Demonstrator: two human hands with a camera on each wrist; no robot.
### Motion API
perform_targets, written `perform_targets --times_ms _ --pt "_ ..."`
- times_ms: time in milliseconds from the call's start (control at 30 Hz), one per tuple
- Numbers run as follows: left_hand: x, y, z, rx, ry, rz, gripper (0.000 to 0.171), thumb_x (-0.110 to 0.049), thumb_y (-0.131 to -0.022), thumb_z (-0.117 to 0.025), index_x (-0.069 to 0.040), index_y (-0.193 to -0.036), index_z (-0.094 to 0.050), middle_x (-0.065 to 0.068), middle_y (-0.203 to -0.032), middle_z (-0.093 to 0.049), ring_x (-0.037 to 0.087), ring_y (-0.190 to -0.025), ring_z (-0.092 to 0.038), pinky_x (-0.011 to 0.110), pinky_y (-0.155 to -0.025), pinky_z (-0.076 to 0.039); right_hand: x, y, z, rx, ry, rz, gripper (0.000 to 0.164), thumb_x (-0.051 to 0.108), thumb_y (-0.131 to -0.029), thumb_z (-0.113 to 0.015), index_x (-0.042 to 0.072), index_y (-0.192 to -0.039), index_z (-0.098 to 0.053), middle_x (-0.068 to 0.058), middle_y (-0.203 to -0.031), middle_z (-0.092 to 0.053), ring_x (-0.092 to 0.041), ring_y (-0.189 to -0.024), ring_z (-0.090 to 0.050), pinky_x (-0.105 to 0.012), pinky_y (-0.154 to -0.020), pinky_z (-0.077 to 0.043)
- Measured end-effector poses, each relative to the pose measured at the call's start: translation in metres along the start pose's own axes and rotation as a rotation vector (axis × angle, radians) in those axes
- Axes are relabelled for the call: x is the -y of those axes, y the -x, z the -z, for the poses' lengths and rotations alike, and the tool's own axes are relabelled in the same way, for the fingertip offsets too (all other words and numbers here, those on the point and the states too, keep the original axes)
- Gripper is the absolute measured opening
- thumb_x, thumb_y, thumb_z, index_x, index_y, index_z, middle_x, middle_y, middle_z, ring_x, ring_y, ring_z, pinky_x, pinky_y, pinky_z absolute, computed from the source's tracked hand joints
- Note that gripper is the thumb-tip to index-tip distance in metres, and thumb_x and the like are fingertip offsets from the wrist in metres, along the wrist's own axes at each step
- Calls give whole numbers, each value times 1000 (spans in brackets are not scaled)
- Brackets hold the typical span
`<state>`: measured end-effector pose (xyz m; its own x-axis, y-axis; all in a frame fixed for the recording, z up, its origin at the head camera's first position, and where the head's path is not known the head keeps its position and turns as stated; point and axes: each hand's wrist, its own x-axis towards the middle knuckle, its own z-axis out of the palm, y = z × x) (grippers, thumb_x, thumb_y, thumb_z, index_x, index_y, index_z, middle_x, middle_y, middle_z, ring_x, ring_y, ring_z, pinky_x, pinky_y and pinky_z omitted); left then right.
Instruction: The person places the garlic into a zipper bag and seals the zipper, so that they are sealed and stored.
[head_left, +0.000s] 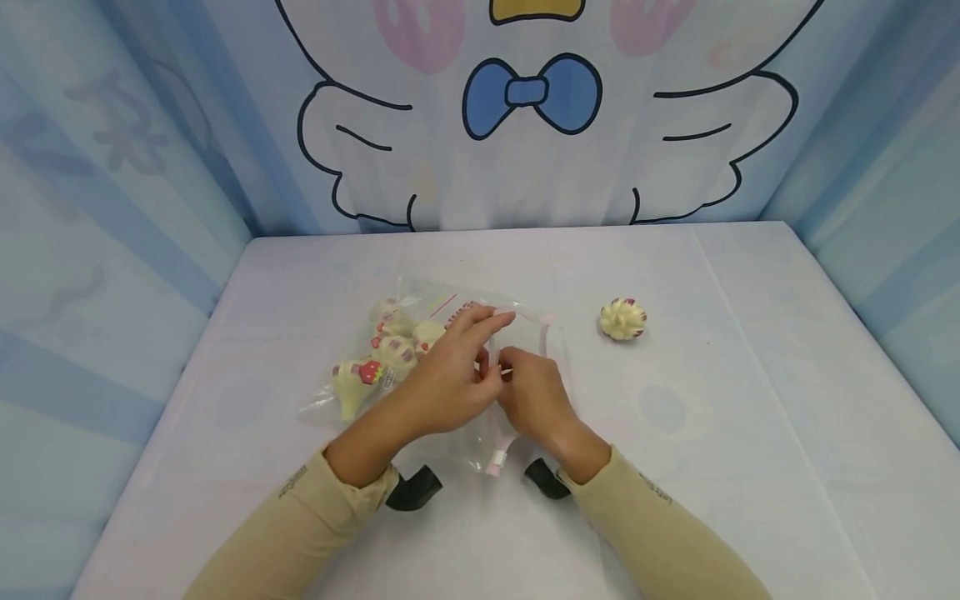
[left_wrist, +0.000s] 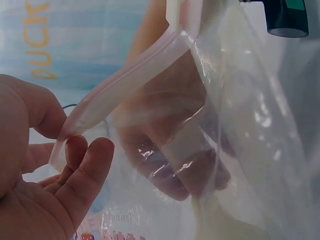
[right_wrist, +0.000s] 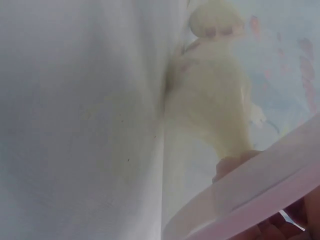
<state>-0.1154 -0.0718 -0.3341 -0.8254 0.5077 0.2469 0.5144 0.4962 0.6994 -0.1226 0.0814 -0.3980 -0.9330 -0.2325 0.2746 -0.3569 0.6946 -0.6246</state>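
Note:
A clear zip bag (head_left: 450,454) with a pink-edged zip strip (left_wrist: 115,95) lies on the table, its mouth toward the right. Several cream-coloured toys (head_left: 395,351) with red and purplish details are inside it. My left hand (head_left: 453,375) pinches the bag's zip edge between thumb and finger. My right hand (head_left: 536,400) is at the bag's mouth, fingers curled. In the left wrist view, that right hand (left_wrist: 172,145) shows through the plastic film. Through the film in the right wrist view, its fingertips meet the lower end of a cream-coloured toy (right_wrist: 212,100); the grip is partly hidden.
One cream-coloured toy (head_left: 622,319) with purplish tips sits alone on the white table (head_left: 712,467), to the right of the bag. A white zip slider (head_left: 498,459) is at the bag's near corner. Printed curtains (head_left: 525,183) border the table at the back and sides.

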Motion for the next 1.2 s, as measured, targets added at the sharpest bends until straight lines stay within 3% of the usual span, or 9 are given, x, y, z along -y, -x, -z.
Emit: perform_targets --times_ms 133,367,600,767,1000,1200 --pt "1 0 0 -2 6 -3 58 3 -87 -58 1 -144 -50 19 -145 -41 15 -80 -52 24 -67 -50 -1 -1 -1 -9 7 -4 12 2 -86 -65 6 -75 -64 -6 -75 -67 -22 -69 -63 -37 -63 -54" --pt "1 0 0 -19 15 -17 58 4 -87 -59 1 -144 -50 19 -144 -41 15 -79 -53 24 -66 -51 -4 -1 -4 -43 73 111 14 -2 -83 -65 4 -70 -63 -5 -67 -61 -21 -62 -57 -38 -59 -50" --pt "2 0 -1 -13 19 -10 56 2 -88 -59 2 -144 -50 19 -145 -42 15 -80 -53 25 -66 -51 -4 -3 -5 -50 57 63 14 -3 -83 -63 4 -71 -64 -5 -67 -58 -20 -62 -54 -36 -59 -47" --pt "2 0 -1 -19 26 -18 56 2 -88 -59 3 -144 -49 19 -144 -41 14 -79 -53 24 -66 -51 -4 -2 -6 -44 82 85 21 -3 -82 -63 7 -64 -58 -2 -64 -53 -19 -60 -50 -34 -56 -42" --pt "4 0 -1 -19 11 -19 57 2 -88 -60 3 -144 -49 20 -145 -41 15 -79 -53 24 -66 -51 -5 2 -7 38 39 123 11 -2 -85 -64 3 -75 -65 -3 -68 -59 -21 -65 -58 -35 -61 -49" --pt "3 1 -1 -16 16 -7 59 2 -88 -59 2 -145 -48 20 -147 -40 16 -79 -53 25 -65 -51 -4 3 -5 127 17 154 16 -4 -87 -60 6 -75 -65 2 -64 -57 -17 -65 -57 -31 -60 -48"
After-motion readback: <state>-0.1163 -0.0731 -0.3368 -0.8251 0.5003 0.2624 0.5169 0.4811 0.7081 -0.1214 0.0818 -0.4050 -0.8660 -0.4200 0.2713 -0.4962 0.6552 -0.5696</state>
